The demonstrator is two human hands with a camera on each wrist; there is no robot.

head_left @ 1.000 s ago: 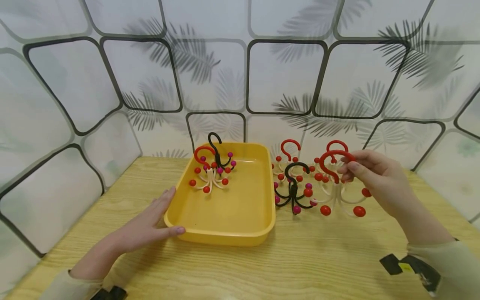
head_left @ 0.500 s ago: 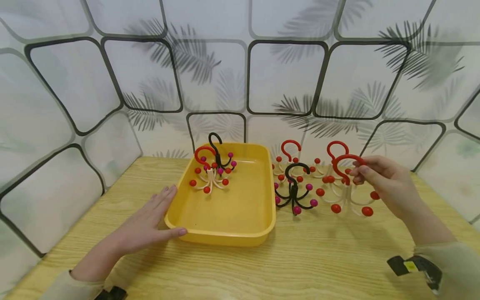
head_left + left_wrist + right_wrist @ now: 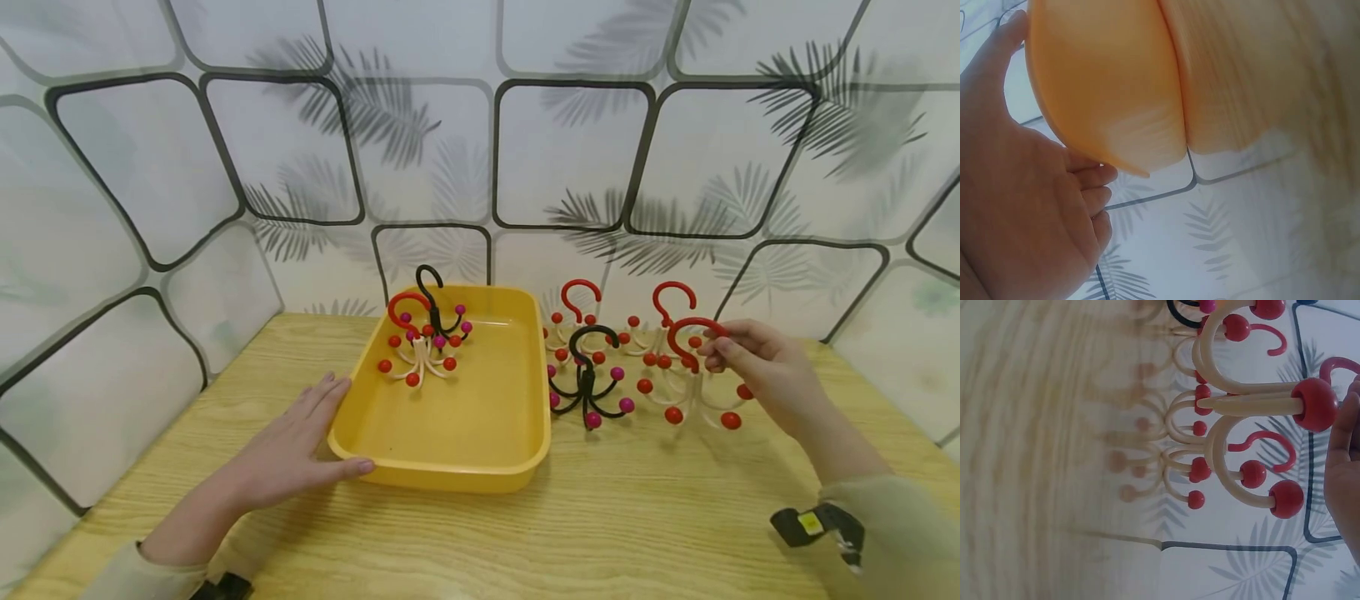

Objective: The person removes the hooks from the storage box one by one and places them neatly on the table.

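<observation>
Here, the left arm comes in from the left, and its left hand [image 3: 273, 462] lies at the near left corner of the yellow tray [image 3: 450, 478]. The right arm comes in from the right, with its right hand [image 3: 776, 379] held up above the table [image 3: 660, 533]. Both arms have pale sleeves [image 3: 907, 533].

The table is yellow wood with wavy lines. White walls [image 3: 420, 50] stand around it, with black and gray shapes and gray leaves on them.

The left fingers [image 3: 318, 408] are straight against the tray's left side, and the thumb touches the near side. The right fingers [image 3: 753, 335] and thumb pinch the red top of a cream hook [image 3: 1254, 405] with red balls. It is upright, right of the tray. I can't tell if its legs touch the table.

Just behind it is a red-topped hook [image 3: 673, 292]. Near the tray's right side stands a black hook [image 3: 587, 383] with pink balls, and behind that another red-topped one [image 3: 581, 292]. Inside the tray, near the back left, sit a small cream hook [image 3: 422, 354] and a small black hook [image 3: 435, 317].
</observation>
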